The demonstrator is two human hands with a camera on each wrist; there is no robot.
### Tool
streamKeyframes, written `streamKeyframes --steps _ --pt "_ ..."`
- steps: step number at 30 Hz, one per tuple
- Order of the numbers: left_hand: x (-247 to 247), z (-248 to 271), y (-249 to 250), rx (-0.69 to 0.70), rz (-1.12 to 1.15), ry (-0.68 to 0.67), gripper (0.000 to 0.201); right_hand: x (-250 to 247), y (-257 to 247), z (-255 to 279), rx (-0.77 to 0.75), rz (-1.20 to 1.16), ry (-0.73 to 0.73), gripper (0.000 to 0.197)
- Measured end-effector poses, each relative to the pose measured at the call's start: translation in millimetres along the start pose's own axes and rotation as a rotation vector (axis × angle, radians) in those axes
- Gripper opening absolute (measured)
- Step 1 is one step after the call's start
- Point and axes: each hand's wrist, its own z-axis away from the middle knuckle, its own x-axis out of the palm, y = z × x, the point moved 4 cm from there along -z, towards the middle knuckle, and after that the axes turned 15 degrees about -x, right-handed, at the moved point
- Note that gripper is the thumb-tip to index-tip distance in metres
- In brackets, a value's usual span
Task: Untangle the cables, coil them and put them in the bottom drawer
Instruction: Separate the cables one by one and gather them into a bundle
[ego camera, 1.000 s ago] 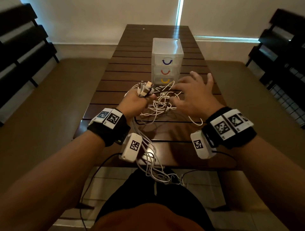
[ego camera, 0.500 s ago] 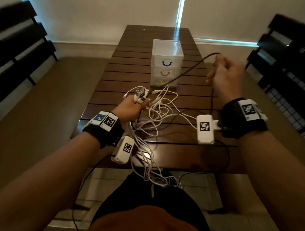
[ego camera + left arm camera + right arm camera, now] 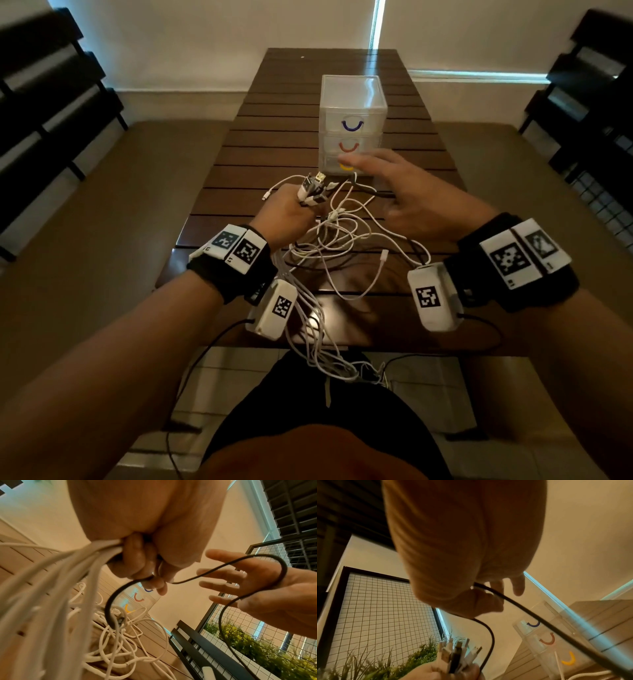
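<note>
My left hand (image 3: 301,205) grips a bundle of cable plugs (image 3: 313,188) upright, with white cables (image 3: 102,547) and one end of a black cable (image 3: 281,566) trailing from the fist. To its right, my right hand (image 3: 373,181) hovers with fingers straight and spread; the black cable (image 3: 539,618) lies looped round it, across the web of the thumb. A loose tangle of white cables (image 3: 342,240) lies on the table between the hands. The clear three-drawer unit (image 3: 352,102) stands just beyond, all drawers closed, its bottom drawer marked by a yellow handle (image 3: 346,168).
The slatted dark wooden table (image 3: 274,137) is long and narrow. Several white cables (image 3: 329,359) hang over its near edge onto my lap. Brown benches (image 3: 102,205) flank it, with black slatted backrests and a wire grid with plants (image 3: 257,655) to the right.
My right hand has come down and left from its raised pull on the black cable, and its fingers have spread. The cable, taut before, now hangs slack round it. The left hand stays put.
</note>
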Motion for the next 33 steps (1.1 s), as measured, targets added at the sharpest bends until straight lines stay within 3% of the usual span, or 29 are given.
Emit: streamKeyframes --steps 2,4,6,10,14,20,22,24,26,28,29,33 --pt "-4 -2 -4 -0.026 0.002 0.047 0.028 -7 -1 5 0.018 -0.032 -0.019 0.083" --pt "-7 1 -5 -0.042 0.015 0.065 0.026 -16 1 7 0.061 -0.049 0.078 0.082" --pt "-3 3 0 -0.024 0.026 0.016 0.021 -14 0 5 0.093 0.008 0.107 0.075" --pt "4 12 15 0.032 0.007 -0.079 0.033 18 0 -7 0.155 0.562 -0.056 0.052" --pt "7 17 12 0.024 0.087 -0.217 0.014 24 8 -9 0.249 0.478 -0.067 0.026" --pt "3 24 -4 -0.113 0.298 -0.385 0.030 -35 38 13 0.271 0.281 0.487 0.022" --pt "4 20 -8 -0.126 0.300 -0.379 0.034 -47 48 24 0.327 0.259 0.593 0.022" --pt "5 19 -6 -0.146 0.332 -0.382 0.034 -48 53 30 0.399 0.388 0.537 0.021" --pt "7 20 -1 -0.178 0.356 -0.381 0.031 -39 46 27 0.418 0.560 0.348 0.041" --pt "10 23 8 -0.195 0.341 -0.400 0.029 -26 30 16 0.304 0.502 0.219 0.061" --pt "13 24 12 -0.195 0.331 -0.424 0.029 -18 21 10 0.226 0.447 0.168 0.062" --pt "18 31 24 -0.196 0.320 -0.481 0.027 15 6 -1 0.122 0.309 -0.035 0.029"
